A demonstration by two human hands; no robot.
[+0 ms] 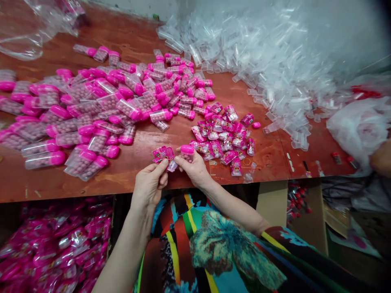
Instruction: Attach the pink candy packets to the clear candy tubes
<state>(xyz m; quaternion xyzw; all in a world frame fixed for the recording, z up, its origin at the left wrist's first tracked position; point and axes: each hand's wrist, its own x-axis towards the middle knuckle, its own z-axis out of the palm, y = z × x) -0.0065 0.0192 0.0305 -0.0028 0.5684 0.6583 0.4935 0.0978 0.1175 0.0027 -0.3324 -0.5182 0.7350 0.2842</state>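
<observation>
My left hand pinches a small pink printed packet above the front edge of the brown table. Right beside it, my right hand is closed round a clear tube with a pink cap, held upright. The two hands nearly touch. Just beyond my right hand lies a heap of the same pink packets. To the left spreads a big pile of pink-capped tubes filled with small pink balls.
A mound of empty clear tubes covers the table's back right. Clear plastic bags lie at the back left, a white bag at the right. A box of pink wrapped packs stands under the table. Another person's hand shows at far right.
</observation>
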